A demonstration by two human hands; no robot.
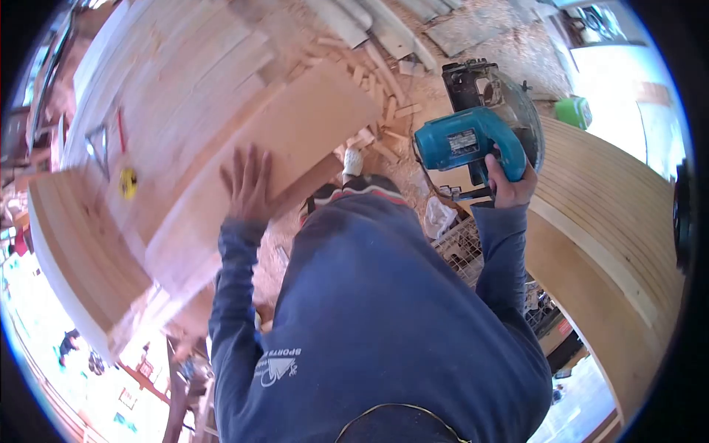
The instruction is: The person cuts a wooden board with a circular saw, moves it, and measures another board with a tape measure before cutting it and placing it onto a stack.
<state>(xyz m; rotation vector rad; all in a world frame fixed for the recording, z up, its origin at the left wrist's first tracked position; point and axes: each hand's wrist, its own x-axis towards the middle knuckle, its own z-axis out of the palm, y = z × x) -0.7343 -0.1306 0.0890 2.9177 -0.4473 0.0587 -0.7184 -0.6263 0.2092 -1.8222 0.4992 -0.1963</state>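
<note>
My left hand (249, 183) lies flat with its fingers spread on a wide, pale wooden board (303, 118). On the right, my right hand (509, 181) is wrapped round the handle of a teal circular saw (461, 140). The saw is held at the near edge of a stack of long boards (605, 177); whether it touches them cannot be made out. Its round guard faces right, and its black base is at the top. My right fingers are partly hidden by the handle.
A yellow tape measure (128, 183), a red-handled tool (120, 131) and a metal square (97, 151) lie at the left. Thick curved wood (88, 251) stands nearer. Wood offcuts (384, 96) litter the floor. A wire crate (461, 247) and green container (574, 112) are at the right.
</note>
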